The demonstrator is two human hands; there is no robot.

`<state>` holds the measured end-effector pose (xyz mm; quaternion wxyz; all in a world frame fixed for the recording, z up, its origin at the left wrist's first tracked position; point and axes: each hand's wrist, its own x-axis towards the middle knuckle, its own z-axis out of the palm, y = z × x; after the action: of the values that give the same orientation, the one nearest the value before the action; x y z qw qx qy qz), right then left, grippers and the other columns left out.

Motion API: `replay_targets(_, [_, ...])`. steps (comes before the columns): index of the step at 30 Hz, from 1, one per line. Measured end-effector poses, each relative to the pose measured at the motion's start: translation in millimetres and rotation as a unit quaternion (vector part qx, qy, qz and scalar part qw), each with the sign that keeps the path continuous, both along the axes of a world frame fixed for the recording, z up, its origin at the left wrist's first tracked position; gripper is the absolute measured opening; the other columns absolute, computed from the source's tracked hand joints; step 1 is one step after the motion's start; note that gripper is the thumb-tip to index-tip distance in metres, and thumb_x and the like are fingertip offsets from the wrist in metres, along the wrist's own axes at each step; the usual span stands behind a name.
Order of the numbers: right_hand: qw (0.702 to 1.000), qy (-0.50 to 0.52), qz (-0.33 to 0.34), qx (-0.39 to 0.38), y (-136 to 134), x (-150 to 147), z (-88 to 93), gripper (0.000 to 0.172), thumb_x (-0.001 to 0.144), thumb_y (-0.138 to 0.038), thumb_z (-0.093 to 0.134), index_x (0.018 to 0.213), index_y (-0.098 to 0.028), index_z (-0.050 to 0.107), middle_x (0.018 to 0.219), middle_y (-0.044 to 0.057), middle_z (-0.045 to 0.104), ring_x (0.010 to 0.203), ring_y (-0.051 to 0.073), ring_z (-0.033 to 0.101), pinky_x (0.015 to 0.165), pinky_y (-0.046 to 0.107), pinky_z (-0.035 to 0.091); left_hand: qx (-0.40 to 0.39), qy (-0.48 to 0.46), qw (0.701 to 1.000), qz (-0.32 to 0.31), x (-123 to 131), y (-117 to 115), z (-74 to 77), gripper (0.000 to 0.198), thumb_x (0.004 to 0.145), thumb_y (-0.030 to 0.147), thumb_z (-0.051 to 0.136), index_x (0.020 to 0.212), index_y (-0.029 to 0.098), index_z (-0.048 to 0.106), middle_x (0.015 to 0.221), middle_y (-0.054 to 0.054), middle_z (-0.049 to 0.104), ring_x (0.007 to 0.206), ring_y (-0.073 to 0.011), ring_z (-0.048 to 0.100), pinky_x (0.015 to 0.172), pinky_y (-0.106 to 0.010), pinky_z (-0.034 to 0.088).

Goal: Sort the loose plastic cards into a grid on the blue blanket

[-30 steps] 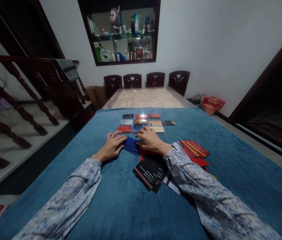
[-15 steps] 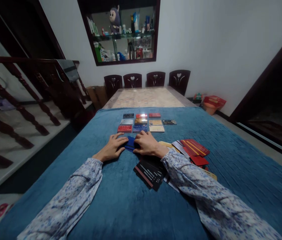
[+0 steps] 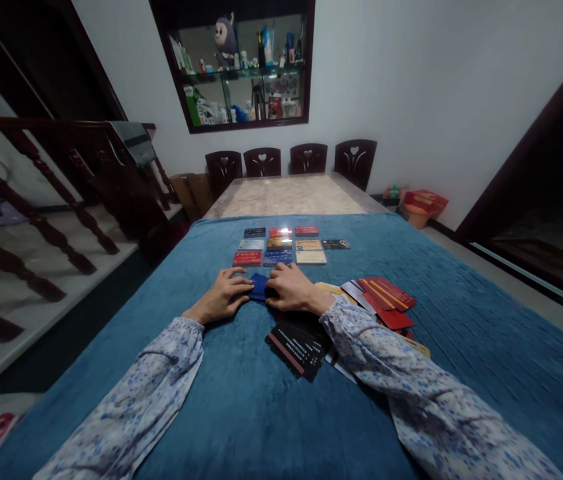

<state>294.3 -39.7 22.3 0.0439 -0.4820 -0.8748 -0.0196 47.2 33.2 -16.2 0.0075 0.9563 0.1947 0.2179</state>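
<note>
A small stack of dark blue cards [image 3: 260, 287] lies on the blue cloth [image 3: 241, 407] between my two hands. My left hand [image 3: 222, 298] presses against its left side, fingers curled in. My right hand [image 3: 291, 289] closes on its right side, fingers bent over the cards. Just beyond the hands, several cards [image 3: 281, 244] lie face up in neat rows. A fan of black cards [image 3: 297, 347] sits under my right forearm. Red cards [image 3: 386, 298] and pale ones spread out to the right of my right wrist.
The cloth covers the near part of a long table; its bare marble top [image 3: 286, 195] shows farther off, with several dark wooden chairs [image 3: 306, 157] at the far end. A wooden stair railing [image 3: 51, 193] runs on the left. A glass wall cabinet [image 3: 246, 63] hangs above.
Both hands have drawn closer together around the blue cards, gathering a looser spread into a tighter stack. My right hand slid a little toward me.
</note>
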Motion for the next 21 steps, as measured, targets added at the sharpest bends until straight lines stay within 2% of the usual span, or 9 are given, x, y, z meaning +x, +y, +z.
replay_targets(9, [0.996,0.003,0.059,0.06,3,3,-0.2,0.025,0.092,-0.031,0.06,0.094,-0.016,0.08,0.092,0.012,0.076,0.098,0.024,0.059,0.086,0.038,0.037,0.069,-0.025,0.997,-0.034,3,-10,10.4,0.027,0.095,0.015,0.056,0.116,0.021,0.073,0.106,-0.009,0.076,0.12,-0.0293,0.059,0.102,-0.052,0.047])
replay_targets(15, [0.992,0.022,0.078,0.099,8,5,-3.7,0.023,0.093,-0.026,0.059,0.091,-0.017,0.08,0.085,0.01,0.076,0.091,0.022,0.061,0.081,0.035,0.038,0.096,-0.069,0.992,-0.037,4,-8,7.2,0.03,0.094,0.009,0.053,0.114,0.02,0.072,0.1,-0.009,0.075,0.114,-0.0268,0.062,0.098,-0.048,0.052])
replay_targets(21, [0.989,0.049,0.066,0.126,10,6,-4.6,0.024,0.094,-0.019,0.057,0.083,-0.017,0.078,0.08,0.009,0.075,0.087,0.02,0.06,0.076,0.032,0.038,0.085,-0.097,0.991,-0.023,6,-4,2.4,0.033,0.093,0.007,0.052,0.117,0.02,0.071,0.097,-0.009,0.075,0.109,-0.0251,0.063,0.095,-0.045,0.053])
